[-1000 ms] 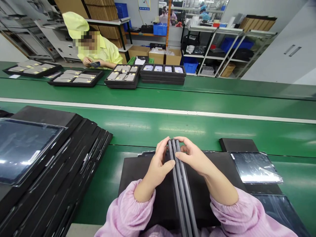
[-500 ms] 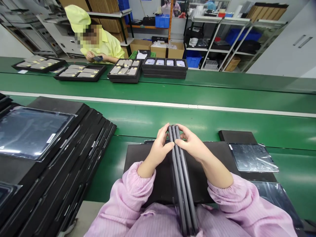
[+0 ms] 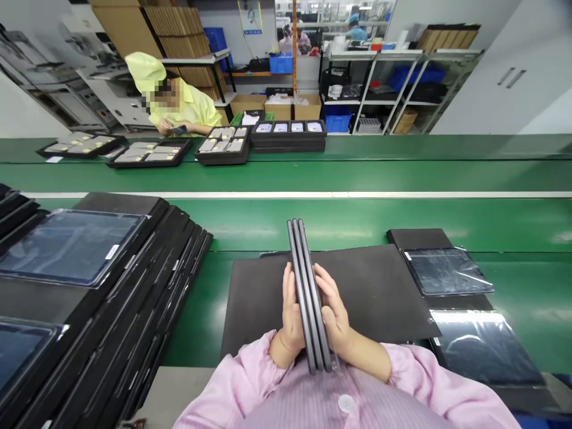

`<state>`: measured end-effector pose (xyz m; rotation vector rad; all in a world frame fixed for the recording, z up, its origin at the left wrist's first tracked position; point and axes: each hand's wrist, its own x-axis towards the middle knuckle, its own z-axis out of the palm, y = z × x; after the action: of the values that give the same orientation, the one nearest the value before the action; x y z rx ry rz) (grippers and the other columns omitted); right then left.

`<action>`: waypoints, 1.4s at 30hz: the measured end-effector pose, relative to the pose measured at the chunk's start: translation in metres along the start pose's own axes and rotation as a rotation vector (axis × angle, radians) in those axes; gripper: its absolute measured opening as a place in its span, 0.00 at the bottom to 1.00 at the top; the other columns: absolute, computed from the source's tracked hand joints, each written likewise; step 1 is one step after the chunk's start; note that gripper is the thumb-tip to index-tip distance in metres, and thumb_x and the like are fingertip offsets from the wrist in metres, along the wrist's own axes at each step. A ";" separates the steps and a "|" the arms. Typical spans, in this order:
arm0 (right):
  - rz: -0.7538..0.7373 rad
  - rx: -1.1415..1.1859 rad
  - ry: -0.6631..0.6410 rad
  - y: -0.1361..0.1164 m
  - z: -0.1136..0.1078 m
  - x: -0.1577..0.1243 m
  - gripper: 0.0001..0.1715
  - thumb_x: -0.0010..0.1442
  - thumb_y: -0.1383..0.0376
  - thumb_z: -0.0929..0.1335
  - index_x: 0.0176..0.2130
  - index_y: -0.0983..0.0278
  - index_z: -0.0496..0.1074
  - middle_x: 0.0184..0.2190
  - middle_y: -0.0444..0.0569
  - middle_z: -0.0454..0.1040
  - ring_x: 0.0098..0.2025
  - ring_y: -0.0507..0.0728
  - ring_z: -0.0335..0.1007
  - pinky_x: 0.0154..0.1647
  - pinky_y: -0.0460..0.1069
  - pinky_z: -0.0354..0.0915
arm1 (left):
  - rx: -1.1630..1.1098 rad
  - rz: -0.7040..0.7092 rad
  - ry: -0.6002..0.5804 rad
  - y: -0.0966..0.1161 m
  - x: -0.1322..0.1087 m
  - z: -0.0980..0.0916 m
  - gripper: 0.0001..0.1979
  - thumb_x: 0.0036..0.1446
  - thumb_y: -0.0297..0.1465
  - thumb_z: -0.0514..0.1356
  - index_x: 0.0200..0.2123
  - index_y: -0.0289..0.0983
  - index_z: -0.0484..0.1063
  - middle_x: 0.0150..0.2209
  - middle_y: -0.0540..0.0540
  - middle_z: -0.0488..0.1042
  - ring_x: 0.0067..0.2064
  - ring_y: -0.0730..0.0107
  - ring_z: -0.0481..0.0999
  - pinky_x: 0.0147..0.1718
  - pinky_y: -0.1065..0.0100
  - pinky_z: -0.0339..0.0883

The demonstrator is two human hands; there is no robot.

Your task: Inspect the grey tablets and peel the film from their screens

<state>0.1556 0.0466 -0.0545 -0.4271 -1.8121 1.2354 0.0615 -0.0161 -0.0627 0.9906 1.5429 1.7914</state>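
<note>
Three dark tablets (image 3: 308,298) stand on edge, pressed together as one stack, between my two hands. My left hand (image 3: 291,316) lies along the stack's left face with its fingers pointing away from me. On the opposite face my right hand (image 3: 334,310) presses flat, thumb near the edges. The tablets' near ends come close to my pink smock (image 3: 308,396). Beneath them lies a black foam sheet (image 3: 366,292) on the green bench.
At left rises a tall pile of black foam trays (image 3: 165,310) with a film-covered tablet (image 3: 75,244) on top. Right of the sheet lie another tablet (image 3: 447,271) and a larger one (image 3: 487,345). Across the bench, a person in yellow (image 3: 179,101) handles a small device behind several parts trays (image 3: 223,156).
My hands have slid toward me along the tablets, from their far ends to lower on the faces. The stack's far end now sticks out beyond my fingers. The view has tilted slightly.
</note>
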 end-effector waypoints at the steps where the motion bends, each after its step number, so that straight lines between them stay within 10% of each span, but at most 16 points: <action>1: -0.023 -0.010 0.019 -0.003 0.001 0.005 0.27 0.65 0.50 0.53 0.58 0.57 0.60 0.63 0.54 0.54 0.64 0.65 0.49 0.63 0.66 0.48 | 0.008 0.049 -0.003 0.004 0.003 0.000 0.33 0.60 0.49 0.46 0.65 0.44 0.45 0.69 0.46 0.39 0.68 0.54 0.40 0.65 0.51 0.34; 7: -0.094 0.210 0.015 -0.062 -0.005 0.071 0.25 0.67 0.54 0.55 0.58 0.58 0.61 0.65 0.49 0.52 0.66 0.61 0.45 0.66 0.61 0.45 | -0.017 0.349 0.110 0.061 0.042 0.015 0.25 0.63 0.46 0.45 0.58 0.42 0.62 0.64 0.47 0.57 0.67 0.56 0.47 0.65 0.54 0.39; 13: 0.272 0.365 0.032 -0.085 -0.005 0.108 0.31 0.63 0.48 0.58 0.58 0.62 0.61 0.60 0.51 0.61 0.63 0.59 0.53 0.64 0.55 0.53 | -0.153 0.006 0.130 0.109 0.066 0.031 0.26 0.62 0.48 0.46 0.50 0.38 0.71 0.58 0.44 0.67 0.62 0.58 0.61 0.62 0.57 0.53; 29: 0.407 0.467 0.220 -0.060 -0.008 0.151 0.27 0.52 0.50 0.65 0.45 0.64 0.73 0.53 0.51 0.71 0.58 0.61 0.62 0.59 0.55 0.59 | -0.385 -0.359 0.339 0.132 0.112 0.053 0.18 0.65 0.31 0.48 0.27 0.35 0.73 0.30 0.47 0.78 0.38 0.66 0.79 0.45 0.67 0.70; 42: 0.461 0.474 0.221 -0.055 -0.007 0.155 0.24 0.55 0.52 0.66 0.45 0.62 0.74 0.49 0.50 0.74 0.56 0.61 0.64 0.60 0.56 0.57 | -0.378 -0.348 0.292 0.116 0.122 0.049 0.16 0.66 0.31 0.46 0.43 0.34 0.73 0.45 0.44 0.78 0.49 0.64 0.75 0.53 0.66 0.66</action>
<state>0.0853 0.1329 0.0668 -0.6985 -1.2130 1.7978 0.0385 0.0901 0.0750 0.2712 1.3617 1.9279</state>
